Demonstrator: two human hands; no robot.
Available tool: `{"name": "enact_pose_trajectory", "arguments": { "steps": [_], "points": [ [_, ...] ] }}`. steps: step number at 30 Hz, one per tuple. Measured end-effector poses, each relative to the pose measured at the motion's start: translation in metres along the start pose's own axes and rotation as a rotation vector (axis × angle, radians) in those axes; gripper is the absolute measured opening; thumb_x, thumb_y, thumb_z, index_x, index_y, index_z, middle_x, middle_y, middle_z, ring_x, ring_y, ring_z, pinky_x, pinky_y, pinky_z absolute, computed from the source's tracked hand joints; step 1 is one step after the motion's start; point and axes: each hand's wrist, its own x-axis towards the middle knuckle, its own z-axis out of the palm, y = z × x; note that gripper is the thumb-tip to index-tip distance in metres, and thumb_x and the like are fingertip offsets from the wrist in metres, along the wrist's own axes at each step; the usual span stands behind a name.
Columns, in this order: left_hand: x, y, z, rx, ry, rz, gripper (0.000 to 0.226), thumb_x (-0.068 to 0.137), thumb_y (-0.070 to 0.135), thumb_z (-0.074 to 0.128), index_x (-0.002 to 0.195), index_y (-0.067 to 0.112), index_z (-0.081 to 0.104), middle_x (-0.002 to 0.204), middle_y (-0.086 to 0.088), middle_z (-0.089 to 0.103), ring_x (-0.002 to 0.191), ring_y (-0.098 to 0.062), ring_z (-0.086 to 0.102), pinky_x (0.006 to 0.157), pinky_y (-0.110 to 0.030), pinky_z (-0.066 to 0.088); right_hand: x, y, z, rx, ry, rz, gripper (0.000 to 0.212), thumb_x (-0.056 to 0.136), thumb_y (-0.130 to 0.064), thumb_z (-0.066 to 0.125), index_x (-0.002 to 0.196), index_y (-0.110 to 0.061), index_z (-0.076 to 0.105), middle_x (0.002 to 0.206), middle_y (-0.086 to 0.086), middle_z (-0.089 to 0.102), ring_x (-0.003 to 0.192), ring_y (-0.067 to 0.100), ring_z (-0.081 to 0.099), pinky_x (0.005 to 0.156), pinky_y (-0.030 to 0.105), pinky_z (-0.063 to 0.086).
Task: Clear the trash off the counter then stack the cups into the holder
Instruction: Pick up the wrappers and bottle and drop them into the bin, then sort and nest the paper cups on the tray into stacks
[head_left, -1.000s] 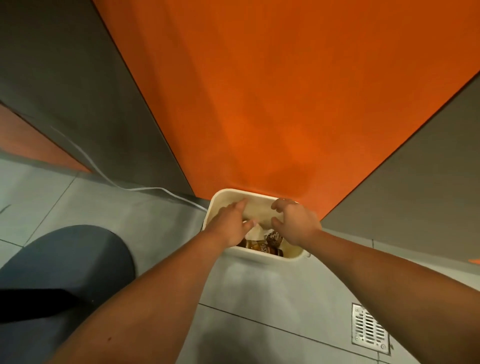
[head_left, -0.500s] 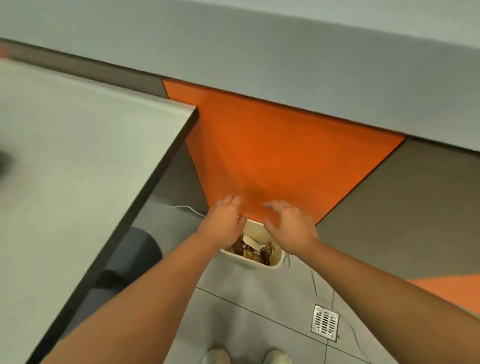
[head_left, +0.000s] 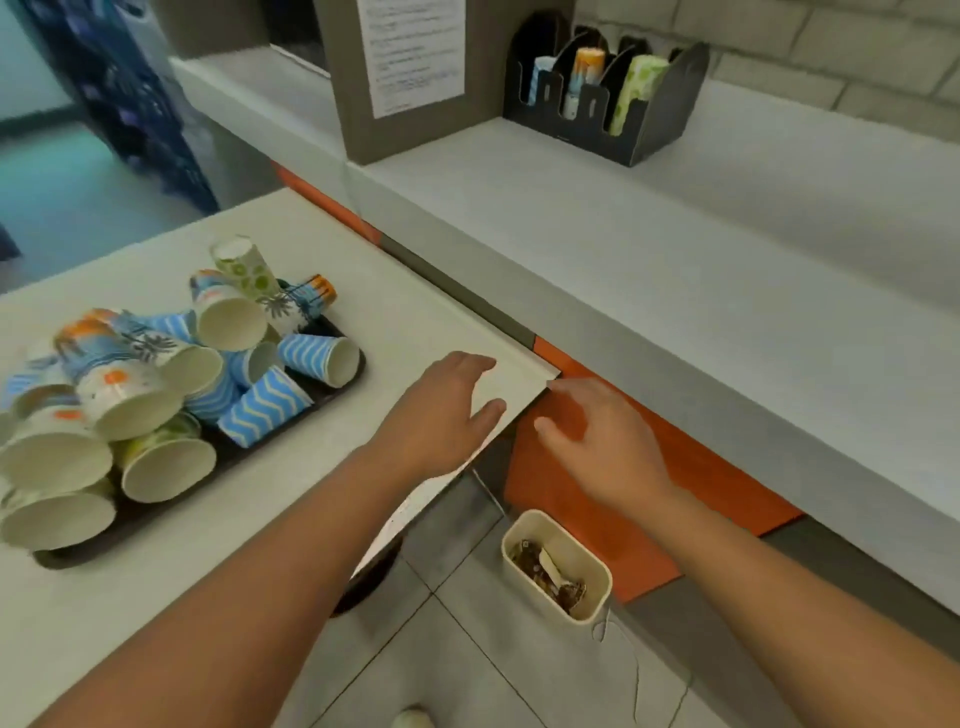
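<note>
Several patterned paper cups (head_left: 156, 374) lie tumbled on a dark tray (head_left: 340, 384) at the left of the pale counter (head_left: 395, 312). A black cup holder (head_left: 608, 88) with stacked cups in its slots stands on the higher ledge at the back. My left hand (head_left: 441, 415) hovers open over the counter's right corner, empty. My right hand (head_left: 602, 441) hangs open just past that corner, in front of the orange panel, also empty. On the floor below stands a cream trash bin (head_left: 592, 561) holding wrappers.
A brown box with a printed sheet (head_left: 410, 73) stands on the raised grey ledge (head_left: 675, 249). The floor is grey tile, with a thin white cable (head_left: 639, 670) beside the bin. A blue patterned curtain (head_left: 130, 88) hangs at the far left.
My view has risen from the bin on the floor to the counter. Both hands have lifted out of the bin, empty, up to the counter's corner.
</note>
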Motion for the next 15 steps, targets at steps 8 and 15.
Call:
{"name": "enact_pose_trajectory", "arguments": {
  "steps": [8, 15],
  "points": [
    [-0.044, -0.089, -0.088, 0.028, 0.144, -0.217, 0.055, 0.091, 0.037, 0.061, 0.139, 0.019, 0.045, 0.139, 0.000, 0.048, 0.125, -0.019, 0.049, 0.095, -0.025, 0.036, 0.052, -0.098, 0.032, 0.055, -0.160, -0.198, 0.053, 0.089, -0.050, 0.056, 0.138, -0.032, 0.046, 0.144, -0.009, 0.046, 0.130, 0.013, 0.045, 0.106, 0.037, 0.041],
    [-0.066, -0.154, -0.097, 0.044, 0.149, -0.393, 0.059, 0.089, 0.035, 0.064, 0.141, 0.016, 0.044, 0.138, -0.005, 0.049, 0.126, -0.024, 0.047, 0.099, -0.031, 0.037, 0.102, -0.156, 0.091, 0.077, -0.240, -0.274, 0.050, 0.087, -0.038, 0.062, 0.134, -0.026, 0.051, 0.135, -0.003, 0.052, 0.123, 0.020, 0.049, 0.098, 0.035, 0.041]
  ]
}}
